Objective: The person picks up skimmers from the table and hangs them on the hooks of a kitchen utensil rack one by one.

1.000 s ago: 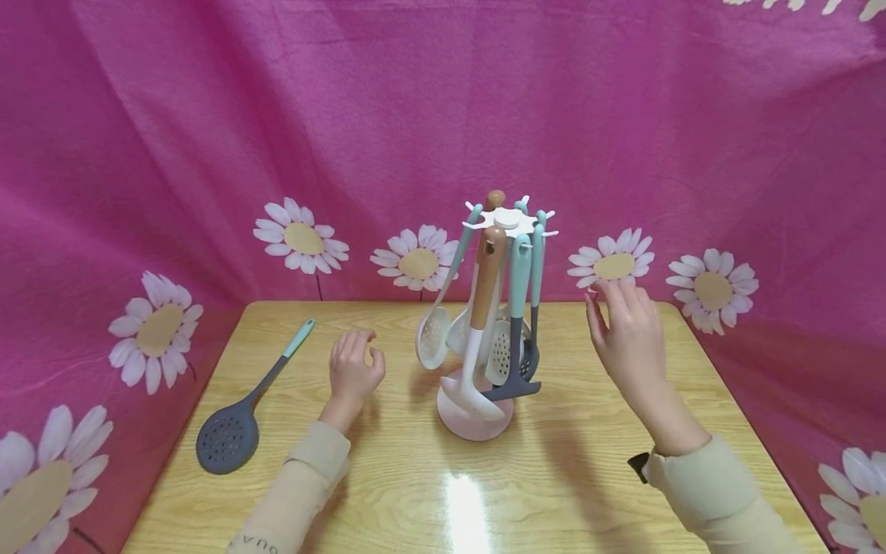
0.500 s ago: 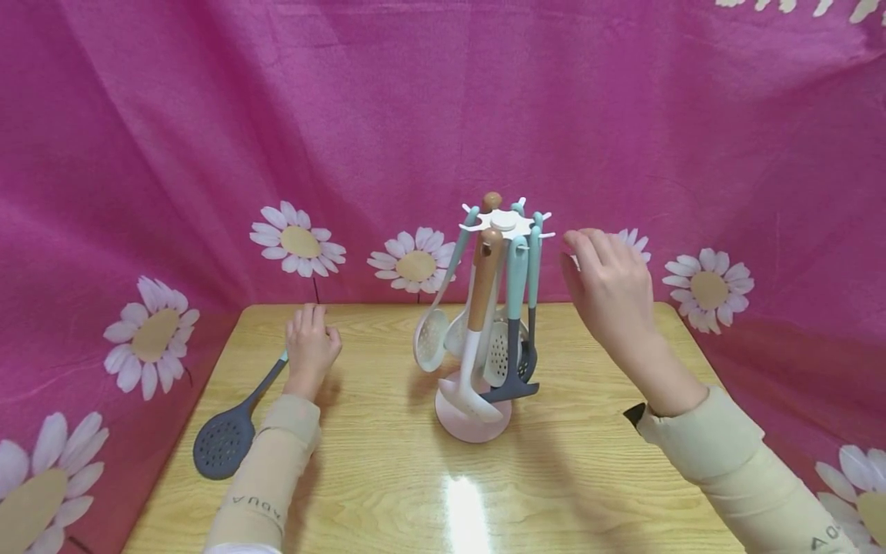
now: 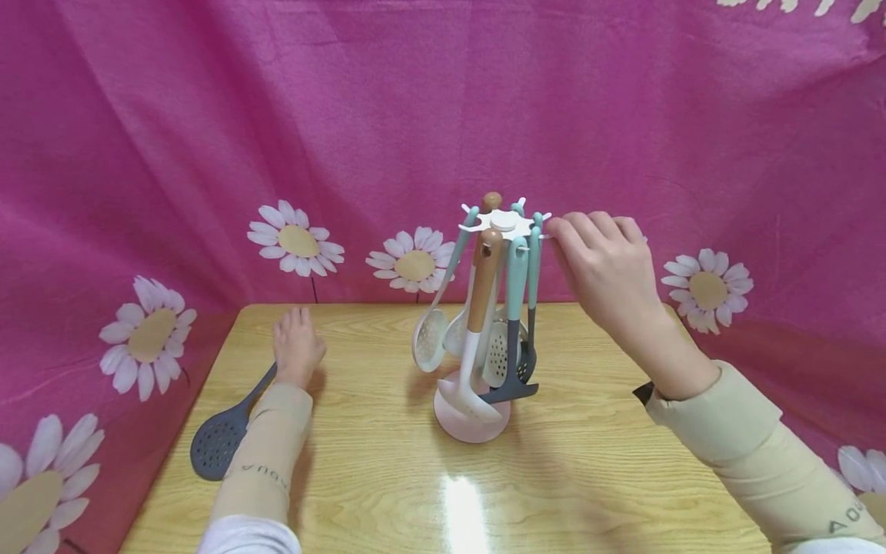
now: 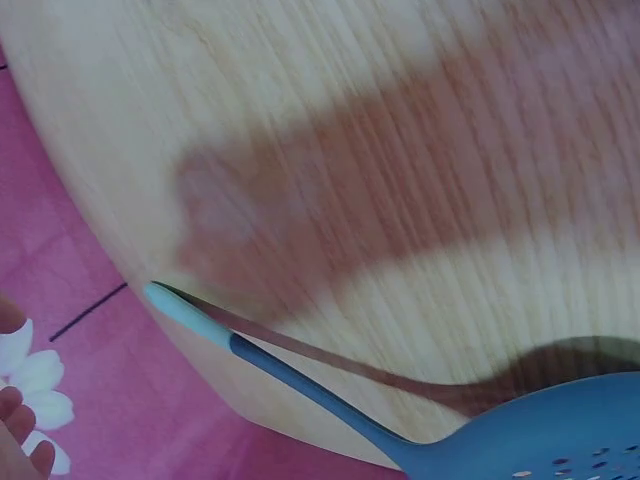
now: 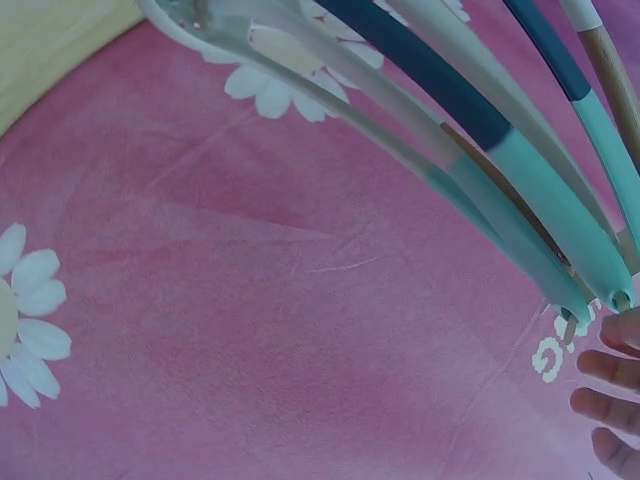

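Note:
A dark grey skimmer [image 3: 217,444] with a mint handle end [image 4: 190,313] lies on the left of the table. My left hand [image 3: 298,350] hovers over that end, hiding it in the head view; the left wrist view has the fingers [image 4: 20,425] apart from it. Mid-table stands a utensil rack with a white hooked top [image 3: 503,223] and pink base [image 3: 473,423]. My right hand [image 3: 605,265] is at the rack's right hooks, fingers [image 5: 605,405] loosely spread by a mint handle [image 5: 570,220]. Whether a fingertip touches the hook is hard to tell.
Several utensils hang round the rack, among them a brown-handled white ladle [image 3: 477,369], a dark grey turner [image 3: 514,385] and a pale slotted ladle [image 3: 431,338]. A pink flowered cloth [image 3: 388,115] borders the wooden table [image 3: 374,477] at the back and sides.
My left hand has moved left and away from me, to above the skimmer's handle. My right hand has risen and come left to the rack's hooks. Rack and skimmer stay put.

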`<action>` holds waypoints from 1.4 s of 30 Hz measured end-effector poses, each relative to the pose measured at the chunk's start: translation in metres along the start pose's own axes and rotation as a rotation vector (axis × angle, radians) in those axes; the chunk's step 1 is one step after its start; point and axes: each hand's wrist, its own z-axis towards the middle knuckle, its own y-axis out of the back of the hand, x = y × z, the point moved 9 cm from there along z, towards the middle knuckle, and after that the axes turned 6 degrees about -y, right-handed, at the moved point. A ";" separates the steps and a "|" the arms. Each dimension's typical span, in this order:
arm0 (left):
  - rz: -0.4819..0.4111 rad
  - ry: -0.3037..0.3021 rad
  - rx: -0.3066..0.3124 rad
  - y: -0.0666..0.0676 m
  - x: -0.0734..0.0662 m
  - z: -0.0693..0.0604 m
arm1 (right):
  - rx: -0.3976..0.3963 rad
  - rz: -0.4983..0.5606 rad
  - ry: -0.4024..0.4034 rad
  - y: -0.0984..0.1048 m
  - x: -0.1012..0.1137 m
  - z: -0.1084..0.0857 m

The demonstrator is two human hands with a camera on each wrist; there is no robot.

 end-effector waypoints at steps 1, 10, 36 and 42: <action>-0.003 0.013 0.019 -0.002 0.003 0.000 | 0.000 -0.001 0.007 0.000 0.001 0.001; -0.013 0.160 0.161 -0.022 0.032 -0.013 | 0.013 -0.034 0.086 0.003 0.008 0.003; -0.021 0.357 0.369 -0.055 0.054 -0.052 | 0.070 0.071 0.114 0.001 0.012 0.006; -0.028 0.414 0.428 -0.064 0.059 -0.057 | 0.088 0.064 0.120 0.000 0.011 0.005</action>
